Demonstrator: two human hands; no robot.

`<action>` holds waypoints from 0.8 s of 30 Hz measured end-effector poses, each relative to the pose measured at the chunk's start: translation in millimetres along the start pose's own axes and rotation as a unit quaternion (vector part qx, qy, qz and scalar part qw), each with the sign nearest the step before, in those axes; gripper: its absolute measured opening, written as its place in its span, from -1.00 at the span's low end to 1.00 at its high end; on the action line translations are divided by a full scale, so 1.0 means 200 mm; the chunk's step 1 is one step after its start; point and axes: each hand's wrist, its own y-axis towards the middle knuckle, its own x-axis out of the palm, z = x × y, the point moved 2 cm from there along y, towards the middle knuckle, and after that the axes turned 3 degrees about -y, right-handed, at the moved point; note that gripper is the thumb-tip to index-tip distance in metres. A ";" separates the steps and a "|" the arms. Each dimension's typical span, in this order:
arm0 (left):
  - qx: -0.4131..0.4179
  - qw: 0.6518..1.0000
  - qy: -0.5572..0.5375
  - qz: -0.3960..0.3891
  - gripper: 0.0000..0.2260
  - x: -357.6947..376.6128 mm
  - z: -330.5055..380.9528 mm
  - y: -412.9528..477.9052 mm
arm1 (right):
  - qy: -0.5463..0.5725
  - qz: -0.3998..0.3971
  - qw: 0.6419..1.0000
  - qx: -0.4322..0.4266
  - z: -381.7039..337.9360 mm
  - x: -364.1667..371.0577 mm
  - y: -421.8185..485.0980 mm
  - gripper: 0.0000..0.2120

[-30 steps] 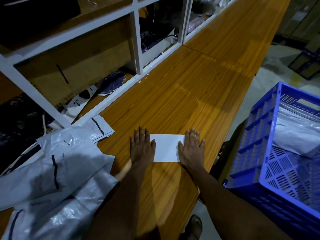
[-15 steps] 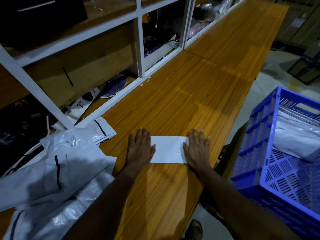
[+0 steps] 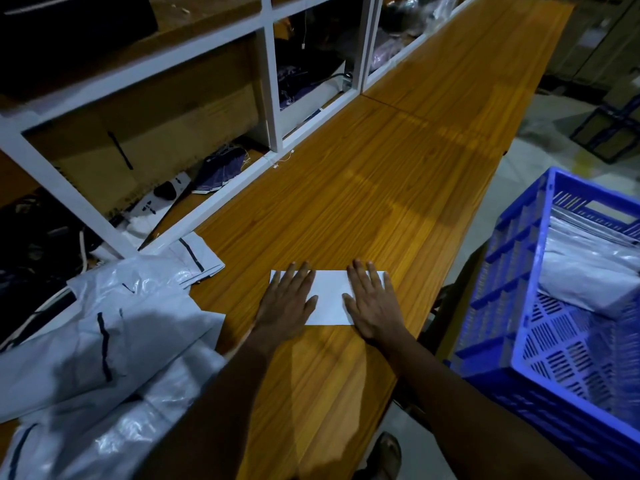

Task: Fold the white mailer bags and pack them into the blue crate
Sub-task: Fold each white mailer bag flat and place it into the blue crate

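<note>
A folded white mailer bag (image 3: 329,299) lies flat as a narrow strip near the front edge of the wooden table (image 3: 398,174). My left hand (image 3: 287,303) presses flat on its left end with straight fingers. On the right end rests my right hand (image 3: 374,306), also flat. A heap of unfolded white mailer bags (image 3: 104,341) covers the table's left part. The blue crate (image 3: 512,341) stands at the right, below table level, with white bags (image 3: 588,271) inside it.
A white-framed shelf (image 3: 270,98) runs along the table's far left side, holding cardboard, cables and dark packets. The table stretches far ahead. A foot in a sandal (image 3: 388,455) shows on the floor between table and crate.
Both hands have slid slightly inward over the folded bag and still press it flat. The view has shifted a little.
</note>
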 end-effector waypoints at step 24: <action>-0.069 0.995 0.055 0.051 -0.80 -0.23 0.06 0.18 | -0.091 0.071 0.993 0.017 0.02 -0.11 0.16 -0.70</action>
